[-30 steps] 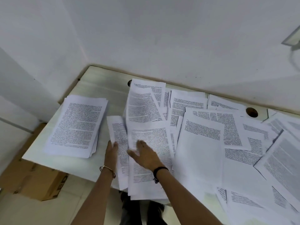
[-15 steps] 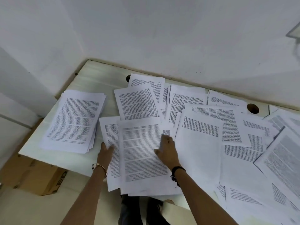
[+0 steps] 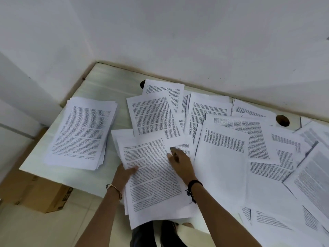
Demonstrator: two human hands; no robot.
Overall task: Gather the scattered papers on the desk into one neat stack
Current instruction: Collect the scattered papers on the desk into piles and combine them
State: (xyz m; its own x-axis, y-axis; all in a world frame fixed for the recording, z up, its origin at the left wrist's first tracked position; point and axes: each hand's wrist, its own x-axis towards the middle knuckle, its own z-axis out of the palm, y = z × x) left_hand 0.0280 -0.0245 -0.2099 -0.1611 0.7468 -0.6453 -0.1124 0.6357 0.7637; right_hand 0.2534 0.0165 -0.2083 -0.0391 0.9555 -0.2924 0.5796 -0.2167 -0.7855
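Moved: bundle skewed, now overhangs desk edge. My left hand pinches its left edge, thumb on top; right hand flat, pressing it. Step: collecting. Next: lift onto left stack, square up.

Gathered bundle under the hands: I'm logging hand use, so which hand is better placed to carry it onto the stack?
Left, probably. The left hand grips the bundle at its left edge, thumb on top, and the stack lies on that side. The right hand only rests flat on it.
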